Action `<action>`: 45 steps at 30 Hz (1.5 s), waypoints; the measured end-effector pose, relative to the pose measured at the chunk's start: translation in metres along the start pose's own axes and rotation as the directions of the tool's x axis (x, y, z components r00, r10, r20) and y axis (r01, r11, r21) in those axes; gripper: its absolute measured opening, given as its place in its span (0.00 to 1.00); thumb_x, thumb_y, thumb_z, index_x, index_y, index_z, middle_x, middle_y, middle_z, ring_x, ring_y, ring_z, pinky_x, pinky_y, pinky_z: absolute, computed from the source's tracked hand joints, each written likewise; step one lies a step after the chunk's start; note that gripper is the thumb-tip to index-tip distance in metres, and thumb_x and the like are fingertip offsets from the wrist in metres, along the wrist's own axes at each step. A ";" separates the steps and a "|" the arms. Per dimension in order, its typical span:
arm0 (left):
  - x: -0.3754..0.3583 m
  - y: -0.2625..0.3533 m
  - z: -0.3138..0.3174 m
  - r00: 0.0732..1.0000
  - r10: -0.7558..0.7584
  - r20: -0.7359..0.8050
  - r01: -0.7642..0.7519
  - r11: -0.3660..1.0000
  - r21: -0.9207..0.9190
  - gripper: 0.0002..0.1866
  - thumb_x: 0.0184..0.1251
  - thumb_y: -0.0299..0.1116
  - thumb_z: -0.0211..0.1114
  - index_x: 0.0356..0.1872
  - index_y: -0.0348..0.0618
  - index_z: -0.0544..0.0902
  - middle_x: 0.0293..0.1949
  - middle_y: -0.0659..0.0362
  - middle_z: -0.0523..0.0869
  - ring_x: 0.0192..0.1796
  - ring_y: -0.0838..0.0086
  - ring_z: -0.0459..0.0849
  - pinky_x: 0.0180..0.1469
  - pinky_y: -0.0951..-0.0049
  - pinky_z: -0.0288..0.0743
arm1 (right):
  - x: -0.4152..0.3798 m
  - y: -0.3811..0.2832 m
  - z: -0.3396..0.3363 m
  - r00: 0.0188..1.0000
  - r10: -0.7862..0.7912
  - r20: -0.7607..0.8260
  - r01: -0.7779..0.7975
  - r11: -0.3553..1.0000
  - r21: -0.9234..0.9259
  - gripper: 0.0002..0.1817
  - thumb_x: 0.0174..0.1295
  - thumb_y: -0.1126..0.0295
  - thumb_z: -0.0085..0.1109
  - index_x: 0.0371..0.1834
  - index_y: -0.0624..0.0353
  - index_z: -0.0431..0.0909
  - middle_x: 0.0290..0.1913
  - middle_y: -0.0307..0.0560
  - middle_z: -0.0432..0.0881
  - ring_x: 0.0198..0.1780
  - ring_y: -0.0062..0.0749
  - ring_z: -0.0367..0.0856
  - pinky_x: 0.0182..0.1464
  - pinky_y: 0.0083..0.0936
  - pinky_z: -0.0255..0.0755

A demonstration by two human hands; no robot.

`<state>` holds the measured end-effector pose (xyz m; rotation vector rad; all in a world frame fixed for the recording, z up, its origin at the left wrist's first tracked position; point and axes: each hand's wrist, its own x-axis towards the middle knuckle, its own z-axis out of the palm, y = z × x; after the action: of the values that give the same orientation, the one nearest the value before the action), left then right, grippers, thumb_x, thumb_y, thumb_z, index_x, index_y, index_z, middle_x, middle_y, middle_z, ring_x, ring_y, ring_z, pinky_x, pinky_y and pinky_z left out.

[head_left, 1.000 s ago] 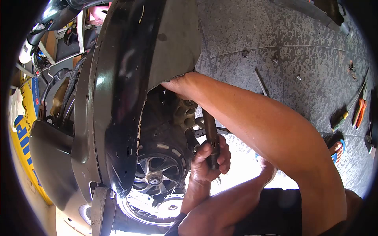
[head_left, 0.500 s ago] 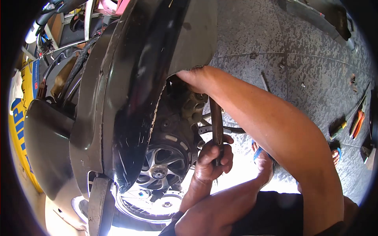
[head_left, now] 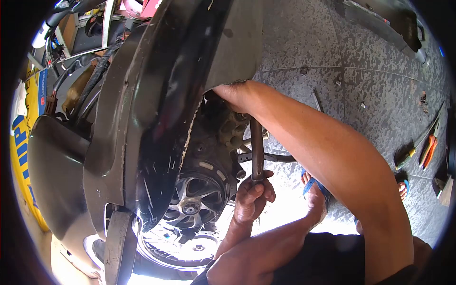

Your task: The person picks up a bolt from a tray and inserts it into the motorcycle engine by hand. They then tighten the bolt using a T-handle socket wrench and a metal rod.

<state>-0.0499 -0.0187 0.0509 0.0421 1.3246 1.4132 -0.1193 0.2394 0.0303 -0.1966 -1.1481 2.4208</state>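
My left hand (head_left: 254, 194) is closed around the lower end of a dark metal bar (head_left: 257, 152), the thumb across its tip. The bar stands nearly upright, and its top passes behind my right forearm. My right arm reaches in under the black body panel (head_left: 161, 114) of a scooter. Only the wrist end of my right hand (head_left: 229, 94) shows; its fingers are hidden behind the panel. Below and left of the bar sits the dark engine cover with a finned fan wheel (head_left: 192, 205). A curved black lever (head_left: 273, 157) crosses behind the bar.
On the grey tiled floor at right lie a screwdriver (head_left: 405, 157) and orange-handled pliers (head_left: 429, 151). A thin metal tool (head_left: 317, 100) and small metal parts lie further in. A spoked wheel (head_left: 175, 251) is beneath the scooter. My sandalled foot (head_left: 313, 194) stands close by.
My left hand has turned and moved slightly left, now wrapped around the bar's end. The bar's lower end has shifted a little left and up. My right arm stays nearly in place.
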 end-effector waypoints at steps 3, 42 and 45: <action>0.000 0.006 0.004 0.999 0.044 -0.017 -0.040 0.976 0.216 0.33 0.64 0.43 0.65 0.60 0.25 0.67 0.30 0.55 0.79 0.32 0.72 0.77 0.37 0.72 0.71 | 0.000 0.001 0.001 1.000 -0.008 -0.013 0.008 1.000 -0.001 0.40 0.64 0.44 0.52 0.71 0.62 0.60 0.74 0.56 0.58 0.74 0.43 0.55 0.69 0.40 0.58; 0.006 0.005 0.023 0.982 -0.066 -0.176 0.046 0.992 -0.117 0.24 0.68 0.51 0.62 0.46 0.37 0.74 0.18 0.70 0.64 0.17 0.87 0.58 0.18 0.84 0.53 | -0.004 -0.018 0.011 0.982 -0.115 -0.153 0.106 0.992 -0.070 0.31 0.68 0.49 0.42 0.67 0.60 0.66 0.71 0.52 0.64 0.72 0.38 0.60 0.69 0.34 0.58; 0.005 0.005 0.020 0.989 -0.071 -0.131 0.049 0.986 -0.162 0.24 0.68 0.53 0.62 0.45 0.38 0.75 0.17 0.70 0.63 0.16 0.87 0.58 0.18 0.84 0.52 | -0.005 -0.018 0.012 0.982 -0.119 -0.150 0.107 0.991 -0.085 0.31 0.68 0.49 0.41 0.66 0.60 0.66 0.71 0.53 0.64 0.72 0.38 0.61 0.69 0.34 0.58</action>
<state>-0.0419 -0.0008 0.0589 -0.2026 1.3088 1.4869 -0.1120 0.2389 0.0515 -0.3284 -1.1506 2.2230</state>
